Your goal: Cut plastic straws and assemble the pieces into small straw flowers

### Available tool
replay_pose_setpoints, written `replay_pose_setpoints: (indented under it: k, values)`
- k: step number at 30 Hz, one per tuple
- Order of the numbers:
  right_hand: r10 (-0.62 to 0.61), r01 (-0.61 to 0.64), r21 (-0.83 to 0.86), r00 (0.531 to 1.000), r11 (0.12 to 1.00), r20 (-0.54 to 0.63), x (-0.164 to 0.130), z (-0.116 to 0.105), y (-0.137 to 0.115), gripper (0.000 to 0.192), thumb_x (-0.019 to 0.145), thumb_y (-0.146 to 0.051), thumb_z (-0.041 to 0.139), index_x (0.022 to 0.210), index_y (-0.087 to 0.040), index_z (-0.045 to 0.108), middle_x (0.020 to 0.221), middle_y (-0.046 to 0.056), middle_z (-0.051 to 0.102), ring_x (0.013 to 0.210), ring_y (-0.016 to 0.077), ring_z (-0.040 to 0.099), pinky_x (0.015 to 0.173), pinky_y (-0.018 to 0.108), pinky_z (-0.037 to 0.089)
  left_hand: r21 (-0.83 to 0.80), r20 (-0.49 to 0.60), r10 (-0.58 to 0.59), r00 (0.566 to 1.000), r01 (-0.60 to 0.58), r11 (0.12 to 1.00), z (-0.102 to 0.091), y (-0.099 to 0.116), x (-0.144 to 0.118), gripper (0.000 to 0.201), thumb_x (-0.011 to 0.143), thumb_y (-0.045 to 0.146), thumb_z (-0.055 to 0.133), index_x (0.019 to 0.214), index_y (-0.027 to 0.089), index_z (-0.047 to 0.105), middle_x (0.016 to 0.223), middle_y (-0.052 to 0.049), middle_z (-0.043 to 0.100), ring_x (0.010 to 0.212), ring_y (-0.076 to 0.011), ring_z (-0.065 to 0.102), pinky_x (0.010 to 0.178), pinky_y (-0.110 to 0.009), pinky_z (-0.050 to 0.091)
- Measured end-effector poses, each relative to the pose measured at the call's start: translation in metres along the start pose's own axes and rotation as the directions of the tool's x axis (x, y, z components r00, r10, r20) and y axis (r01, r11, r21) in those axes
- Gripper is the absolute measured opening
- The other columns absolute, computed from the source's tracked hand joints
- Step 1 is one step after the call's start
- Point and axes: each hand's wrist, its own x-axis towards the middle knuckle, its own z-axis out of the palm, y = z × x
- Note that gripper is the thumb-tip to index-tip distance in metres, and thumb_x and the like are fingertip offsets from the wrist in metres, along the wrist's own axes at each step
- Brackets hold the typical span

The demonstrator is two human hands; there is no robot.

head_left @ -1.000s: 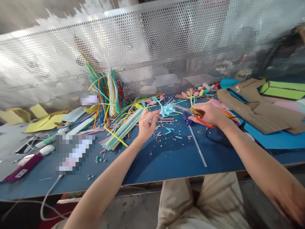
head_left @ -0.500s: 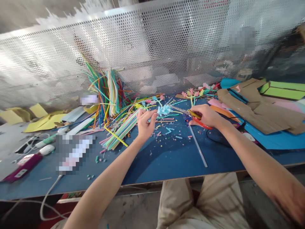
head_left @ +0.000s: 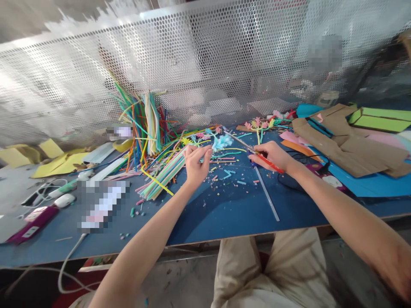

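Observation:
My left hand (head_left: 197, 163) is closed, thumb and forefinger pinched on a fluffy light-blue pipe cleaner flower (head_left: 221, 142); its stem is mostly hidden by the fingers. My right hand (head_left: 272, 155) grips a pair of scissors (head_left: 268, 163) by the red handles. Their long blades slant up and to the left, with the tip by the flower's upper right side. Whether the blades touch it cannot be made out. Below my right hand lies a thin clear stick (head_left: 268, 196). Blue and pink clippings (head_left: 227, 174) are scattered on the blue tabletop (head_left: 221, 214) between my hands.
Bundled pipe cleaners (head_left: 149, 124) stand at the back left, with more pastel ones (head_left: 163, 177) lying before them. A finished-looking flower spray (head_left: 259, 125) rests behind my right hand. Cardboard (head_left: 353, 145) covers the right side. A purple power strip (head_left: 34, 224) and cable lie left.
The scissors have turned so their blades point more upward, and their handles have come closer together. My left hand keeps its pinch on the blue flower in nearly the same place.

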Motion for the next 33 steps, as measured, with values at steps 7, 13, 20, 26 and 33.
replay_pose_setpoints:
  k: [7,13,20,26,33]
  values:
    - [0.234,-0.338,-0.267,0.906,0.903,-0.354,0.007,-0.015,0.02,0.046,0.085,-0.061,0.058,0.063,-0.02,0.054,0.056,0.0,0.051,0.055,0.0153,0.046,0.055,0.029,0.031,0.09,0.103,0.048,0.994,-0.057,0.994,0.002,0.0,0.0,0.026,0.099,0.041,0.053,0.104,0.029,0.076,0.083,-0.001,0.075,0.088,-0.0219,0.054,0.087,-0.04,0.035]
    - [0.404,-0.54,-0.635,0.84,0.552,-0.364,0.003,-0.022,0.053,0.046,0.081,-0.05,0.068,0.102,-0.01,0.066,0.096,0.021,0.071,0.088,0.0336,0.066,0.072,0.039,0.046,0.091,0.271,0.049,0.961,-0.076,0.993,0.009,-0.002,-0.003,0.024,0.099,0.043,0.055,0.105,0.033,0.076,0.085,0.0,0.076,0.089,-0.0208,0.058,0.093,-0.042,0.034]
    - [0.395,-0.502,-0.623,0.863,0.6,-0.315,-0.002,-0.025,0.076,0.041,0.082,-0.034,0.071,0.113,-0.007,0.064,0.109,0.024,0.066,0.111,0.0397,0.06,0.092,0.051,0.047,0.113,0.374,-0.003,0.928,-0.043,0.993,0.007,-0.004,0.001,0.023,0.099,0.042,0.054,0.105,0.035,0.075,0.092,0.001,0.077,0.096,-0.0222,0.059,0.095,-0.043,0.033]
    - [0.062,-0.137,-0.31,0.968,0.941,-0.242,0.011,-0.012,0.036,0.039,0.09,-0.043,0.062,0.12,-0.018,0.065,0.122,0.015,0.065,0.116,0.0317,0.06,0.102,0.048,0.046,0.146,0.426,-0.023,0.904,-0.044,0.988,0.009,-0.01,0.001,0.022,0.099,0.039,0.054,0.104,0.033,0.075,0.096,0.0,0.077,0.095,-0.0225,0.061,0.092,-0.042,0.034]
    - [-0.149,0.161,0.102,0.982,0.982,-0.116,0.014,0.035,-0.016,0.056,0.09,-0.037,0.065,0.143,-0.029,0.049,0.139,0.009,0.056,0.118,0.0273,0.06,0.1,0.047,0.053,0.073,0.375,0.072,0.924,-0.106,0.992,0.011,-0.003,-0.002,0.025,0.097,0.046,0.057,0.103,0.03,0.076,0.095,-0.003,0.077,0.093,-0.0223,0.063,0.09,-0.041,0.037]
